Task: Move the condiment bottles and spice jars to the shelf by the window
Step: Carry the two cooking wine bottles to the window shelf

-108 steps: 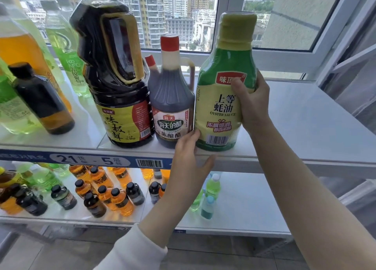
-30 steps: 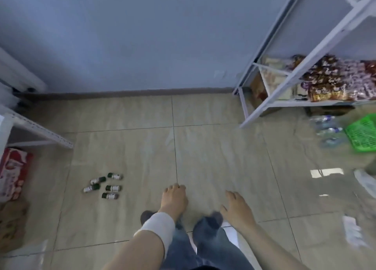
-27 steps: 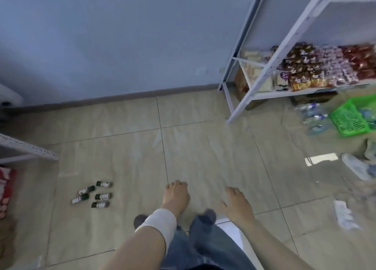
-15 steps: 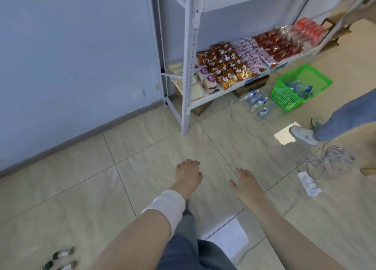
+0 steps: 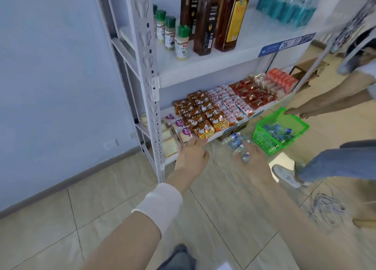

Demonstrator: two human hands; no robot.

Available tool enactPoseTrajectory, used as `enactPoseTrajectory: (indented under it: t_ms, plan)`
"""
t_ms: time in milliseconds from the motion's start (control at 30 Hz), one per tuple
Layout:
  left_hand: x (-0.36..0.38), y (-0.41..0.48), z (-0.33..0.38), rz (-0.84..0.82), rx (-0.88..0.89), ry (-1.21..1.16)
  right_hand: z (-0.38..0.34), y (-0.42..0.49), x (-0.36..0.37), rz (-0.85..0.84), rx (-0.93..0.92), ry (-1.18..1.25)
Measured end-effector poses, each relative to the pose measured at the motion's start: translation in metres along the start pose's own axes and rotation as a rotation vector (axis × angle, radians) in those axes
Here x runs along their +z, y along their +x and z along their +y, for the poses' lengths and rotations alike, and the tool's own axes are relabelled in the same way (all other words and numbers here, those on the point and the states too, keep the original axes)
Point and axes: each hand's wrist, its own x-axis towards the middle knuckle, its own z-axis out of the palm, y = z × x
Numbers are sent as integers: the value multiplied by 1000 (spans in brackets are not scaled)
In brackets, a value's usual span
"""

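Holding nothing: left hand (image 5: 191, 158), right hand (image 5: 255, 163), both relaxed; four spice jars (image 5: 181, 44), three bottles (image 5: 205, 25).

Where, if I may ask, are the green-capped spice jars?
Head view, upper centre: the green-capped spice jars line the white shelf's left end, beside tall dark bottles.

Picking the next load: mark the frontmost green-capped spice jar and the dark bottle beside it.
Spice jar (image 5: 181, 46): head view, on its label.
Dark bottle (image 5: 204, 25): head view, on its mid-body.
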Motion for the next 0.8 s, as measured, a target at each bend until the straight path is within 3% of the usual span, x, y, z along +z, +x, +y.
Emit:
enactPoseTrajectory:
  t_ms: [333,800]
  plan:
    - [-26,149,77,346,5,-253,-5,179,-79,88,-291,154]
    - [-36,308,140,623,-145,-407,-47,376,-123,-53,-525,461]
